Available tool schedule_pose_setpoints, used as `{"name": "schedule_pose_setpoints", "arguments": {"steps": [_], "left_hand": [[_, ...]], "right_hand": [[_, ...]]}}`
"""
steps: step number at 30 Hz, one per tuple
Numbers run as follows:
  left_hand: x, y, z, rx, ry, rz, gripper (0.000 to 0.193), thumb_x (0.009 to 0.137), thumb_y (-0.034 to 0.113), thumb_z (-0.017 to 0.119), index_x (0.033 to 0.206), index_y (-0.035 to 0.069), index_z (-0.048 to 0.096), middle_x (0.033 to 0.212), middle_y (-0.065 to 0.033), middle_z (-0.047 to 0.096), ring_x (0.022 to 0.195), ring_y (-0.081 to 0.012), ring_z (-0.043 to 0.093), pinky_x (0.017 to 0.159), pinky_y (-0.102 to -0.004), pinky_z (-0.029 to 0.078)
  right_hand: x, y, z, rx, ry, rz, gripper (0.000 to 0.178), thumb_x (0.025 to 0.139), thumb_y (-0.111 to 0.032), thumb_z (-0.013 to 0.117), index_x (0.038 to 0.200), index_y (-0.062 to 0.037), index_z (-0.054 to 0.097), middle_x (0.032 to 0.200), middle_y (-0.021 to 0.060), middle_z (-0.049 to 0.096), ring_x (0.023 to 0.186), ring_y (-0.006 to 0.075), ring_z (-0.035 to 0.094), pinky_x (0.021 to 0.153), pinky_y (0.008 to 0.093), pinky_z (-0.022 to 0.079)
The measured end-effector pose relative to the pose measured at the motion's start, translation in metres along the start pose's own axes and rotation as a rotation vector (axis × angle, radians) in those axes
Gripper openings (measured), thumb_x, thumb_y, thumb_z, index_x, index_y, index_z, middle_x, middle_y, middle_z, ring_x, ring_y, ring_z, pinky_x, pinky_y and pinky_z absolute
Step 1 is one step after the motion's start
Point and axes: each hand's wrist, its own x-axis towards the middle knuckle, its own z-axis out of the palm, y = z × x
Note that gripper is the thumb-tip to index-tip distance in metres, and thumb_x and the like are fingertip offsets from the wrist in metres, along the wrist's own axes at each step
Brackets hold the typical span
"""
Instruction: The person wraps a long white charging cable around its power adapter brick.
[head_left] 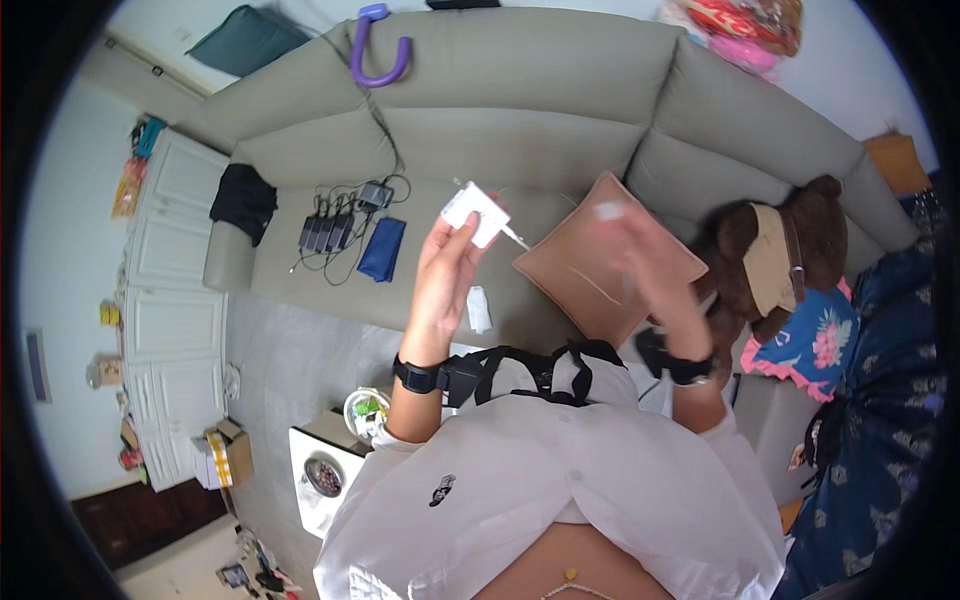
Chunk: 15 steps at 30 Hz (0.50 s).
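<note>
I monitor: left hand (pixel 448 255) closed on square white plastic block (pixel 486 214); blurred right hand (pixel 634 240) pinching small white piece (pixel 608 211).

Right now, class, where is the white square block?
In the head view, the white block is near the upper middle, in the person's left hand, over the grey sofa and left of the pinkish cushion.

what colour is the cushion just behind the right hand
The cushion is dusty pink, clear in the head view.
</note>
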Motion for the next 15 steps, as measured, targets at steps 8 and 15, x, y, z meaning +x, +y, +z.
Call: {"name": "schedule_pose_setpoints", "arguments": {"steps": [8,15], "left_hand": [[-0.004,-0.013,0.045,0.048,-0.101,-0.007,0.038,0.098,0.013,0.049,0.132,-0.002,0.044,0.133,-0.0155,0.053,0.118,-0.0207,0.055,0.098,-0.0316,0.047],[-0.005,-0.019,0.053,0.285,-0.132,-0.001,0.037,0.098,0.02,0.051,0.13,0.002,0.048,0.128,-0.014,0.057,0.116,-0.0179,0.056,0.1,-0.034,0.044]], "right_hand": [[0.013,0.001,0.051,0.128,-0.149,0.074,0.023,0.1,-0.019,0.048,0.089,-0.0024,0.061,0.061,-0.0053,0.044,0.056,0.0019,0.037,0.05,0.0203,0.028],[0.012,0.006,0.041,0.215,-0.088,0.134,0.033,0.099,-0.03,0.051,0.081,-0.0039,0.059,0.054,-0.0046,0.045,0.049,0.0026,0.039,0.046,0.0219,0.027]]}}
